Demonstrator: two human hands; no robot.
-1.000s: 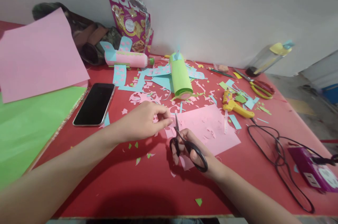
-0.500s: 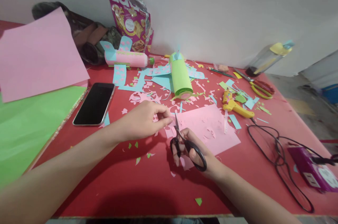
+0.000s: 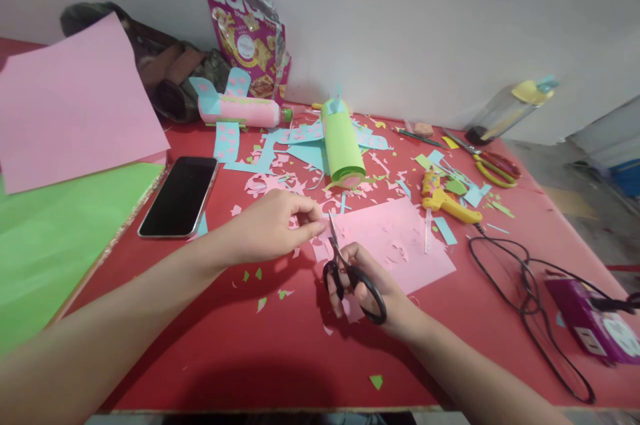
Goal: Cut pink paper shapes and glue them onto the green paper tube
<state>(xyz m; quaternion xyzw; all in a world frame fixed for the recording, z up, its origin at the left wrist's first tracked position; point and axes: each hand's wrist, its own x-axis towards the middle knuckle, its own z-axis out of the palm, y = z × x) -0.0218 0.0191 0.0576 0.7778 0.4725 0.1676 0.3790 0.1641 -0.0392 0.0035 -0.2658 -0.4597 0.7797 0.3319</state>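
Note:
My left hand is closed in a pinch, with a small scrap of pink paper at its fingertips. In my right hand is a pair of scissors with black handles, my fingers through the loops. Its blades point away from me and meet the scrap beside my left fingertips. Under and beyond the scissors lies a pink paper sheet with small cut pieces on it. A green paper-wrapped cylinder with blue paper wings stands just beyond my hands, among pink and blue offcuts.
A phone and large pink paper over green paper lie left. Behind are a pink-wrapped bottle and a snack bag. At right: a yellow glue gun, its cable, pliers, a clear bottle, a purple power strip.
The scissors' handles have drawn slightly closer together and the blades have narrowed on the pink scrap. My left hand has barely moved.

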